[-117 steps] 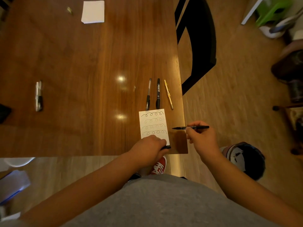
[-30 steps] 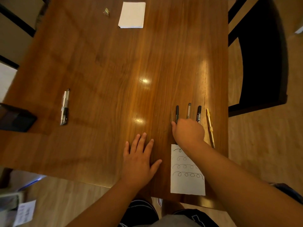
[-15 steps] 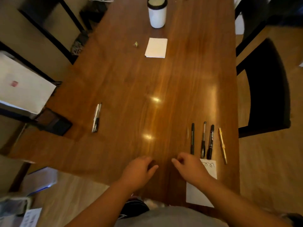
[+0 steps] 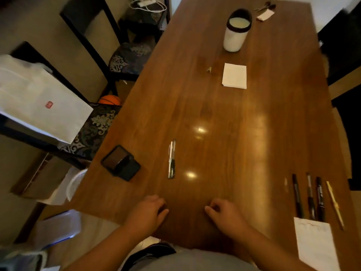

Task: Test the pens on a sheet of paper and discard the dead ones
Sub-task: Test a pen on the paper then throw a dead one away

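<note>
Pens tested: four [image 4: 309,198], laid beside scribbled sheet [image 4: 314,243].
Pens left: pair [image 4: 172,159] mid-table, seemingly untested.
Hands: left [image 4: 149,211], right [image 4: 224,214], loosely curled, grasping nothing.

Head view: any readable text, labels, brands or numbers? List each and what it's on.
None legible.
Small red square stamp on the large white paper bag: too blurred to read.
White print on the black marker pen: too small and blurred.
White test sheet of paper: faint scribbles, no words.
White square notepad: blank.
</note>
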Demonstrator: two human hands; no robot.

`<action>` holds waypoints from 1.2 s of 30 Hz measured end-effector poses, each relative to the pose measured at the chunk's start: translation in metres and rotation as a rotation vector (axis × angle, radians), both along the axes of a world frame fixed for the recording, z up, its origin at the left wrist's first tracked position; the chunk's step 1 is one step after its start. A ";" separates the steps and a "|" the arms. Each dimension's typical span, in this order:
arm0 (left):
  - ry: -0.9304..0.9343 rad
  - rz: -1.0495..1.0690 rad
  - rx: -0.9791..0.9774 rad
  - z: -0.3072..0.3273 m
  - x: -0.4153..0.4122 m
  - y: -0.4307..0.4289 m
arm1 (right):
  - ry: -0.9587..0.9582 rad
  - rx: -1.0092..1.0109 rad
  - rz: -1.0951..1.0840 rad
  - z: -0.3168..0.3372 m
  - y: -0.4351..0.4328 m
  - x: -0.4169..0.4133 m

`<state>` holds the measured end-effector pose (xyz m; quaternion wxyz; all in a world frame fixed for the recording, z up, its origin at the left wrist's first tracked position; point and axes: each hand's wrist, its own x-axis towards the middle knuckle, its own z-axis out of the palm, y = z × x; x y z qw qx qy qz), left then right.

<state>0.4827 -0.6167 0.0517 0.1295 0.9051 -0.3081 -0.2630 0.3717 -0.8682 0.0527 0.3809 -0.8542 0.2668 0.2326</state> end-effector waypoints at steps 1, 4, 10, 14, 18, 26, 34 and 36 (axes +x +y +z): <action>-0.050 -0.045 0.011 -0.002 0.010 0.009 | -0.001 -0.011 -0.005 0.002 0.010 0.013; -0.118 -0.184 0.058 -0.009 0.034 0.027 | -0.010 -0.003 -0.051 0.007 0.034 0.051; -0.104 -0.266 0.145 -0.020 0.059 0.040 | 0.004 -0.045 -0.116 0.011 0.061 0.119; -0.125 -0.295 0.131 -0.026 0.062 0.048 | -0.021 -0.140 -0.148 0.009 0.065 0.156; -0.148 -0.325 0.114 -0.028 0.065 0.051 | -0.037 -0.181 -0.153 0.009 0.067 0.181; -0.145 -0.323 0.071 -0.026 0.067 0.057 | 0.031 -0.309 -0.037 0.009 0.073 0.198; -0.152 -0.318 0.056 -0.027 0.066 0.056 | 0.077 -0.296 -0.011 0.015 0.076 0.193; -0.153 -0.308 0.044 -0.026 0.066 0.056 | 0.077 -0.261 -0.016 0.015 0.073 0.184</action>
